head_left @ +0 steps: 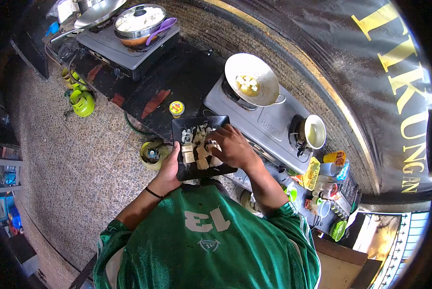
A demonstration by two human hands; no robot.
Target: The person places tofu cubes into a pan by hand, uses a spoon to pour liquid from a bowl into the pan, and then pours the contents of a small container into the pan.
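Note:
A black square tray (204,174) is held in front of my chest, its left edge gripped by my left hand (167,167) with the thumb over the rim. Pale tofu pieces (188,157) lie in the tray among white, powdery smears. Over the tray's right side, my right hand (235,148) has its fingers curled down and pinched around one of the pieces, which they partly hide. Beyond the tray, to the right, a large wok (266,82) on a gas stove (269,120) holds several pale chunks in oil.
A small saucepan (315,132) sits on the stove's other burner. On a second stove (151,60) at the far left stands a lidded pan (140,24) with a purple spatula (162,30). A small tub (176,108) rests beyond the tray. Green gas cylinders (82,102) stand on the floor.

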